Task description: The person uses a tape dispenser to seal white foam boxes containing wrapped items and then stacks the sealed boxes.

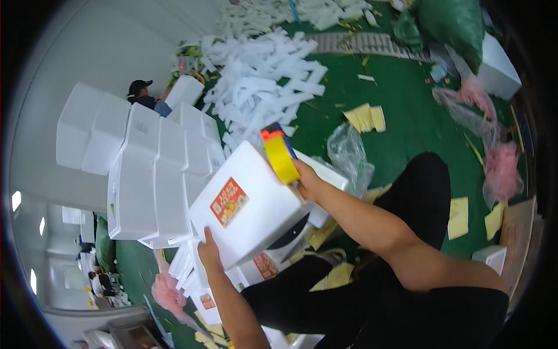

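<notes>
A white foam box (251,216) with a red and orange label is held tilted in front of me. At its lower left edge is my left hand (210,251), thumb on the labelled face and the other fingers mostly hidden. My right hand (308,181) grips a tape dispenser (271,133) that carries a roll of yellow tape (282,160). The tape roll lies against the upper right edge of the box. Partly hidden under the box is a white and dark round-edged thing (293,235) whose kind I cannot tell.
Stacked white foam boxes (136,186) rise at the left, with a seated person (145,99) behind them. White foam strips (256,81) heap on the green floor. Yellow paper sheets (458,218), clear plastic (350,152) and pink plastic bags (501,168) lie about. A green sack (450,26) stands far right.
</notes>
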Action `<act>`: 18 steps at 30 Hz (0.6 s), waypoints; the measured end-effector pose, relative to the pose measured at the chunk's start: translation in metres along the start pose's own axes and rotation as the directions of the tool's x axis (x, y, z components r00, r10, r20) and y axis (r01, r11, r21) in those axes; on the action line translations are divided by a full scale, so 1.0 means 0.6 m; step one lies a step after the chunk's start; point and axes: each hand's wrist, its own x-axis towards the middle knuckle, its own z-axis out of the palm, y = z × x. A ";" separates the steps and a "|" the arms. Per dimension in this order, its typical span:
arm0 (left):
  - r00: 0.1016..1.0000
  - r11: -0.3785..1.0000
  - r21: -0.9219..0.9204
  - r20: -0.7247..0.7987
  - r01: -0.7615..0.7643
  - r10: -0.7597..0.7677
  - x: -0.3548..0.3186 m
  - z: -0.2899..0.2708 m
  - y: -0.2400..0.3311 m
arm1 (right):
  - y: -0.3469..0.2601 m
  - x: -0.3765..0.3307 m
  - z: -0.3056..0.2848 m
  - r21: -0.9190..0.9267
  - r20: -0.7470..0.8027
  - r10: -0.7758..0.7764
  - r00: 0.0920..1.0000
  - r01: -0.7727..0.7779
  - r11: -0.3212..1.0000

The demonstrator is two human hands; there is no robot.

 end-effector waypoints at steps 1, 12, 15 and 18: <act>1.000 1.000 -0.023 -0.028 0.010 -0.010 -0.012 -0.008 -0.005 | -0.003 -0.012 0.010 0.011 0.087 -0.019 0.996 0.018 1.000; 0.959 0.040 -0.982 -0.191 -0.186 -0.212 -0.142 0.155 -0.001 | -0.011 0.026 -0.107 0.306 0.166 0.083 0.983 -0.132 0.943; 0.954 0.049 -0.990 -0.143 -0.135 -0.264 -0.115 0.155 -0.026 | 0.006 0.033 -0.113 0.348 0.238 0.061 0.969 -0.144 0.926; 0.882 0.525 -0.851 -0.251 -0.004 -0.399 -0.082 0.127 -0.078 | 0.009 -0.021 -0.116 0.268 0.262 0.012 0.965 -0.084 0.960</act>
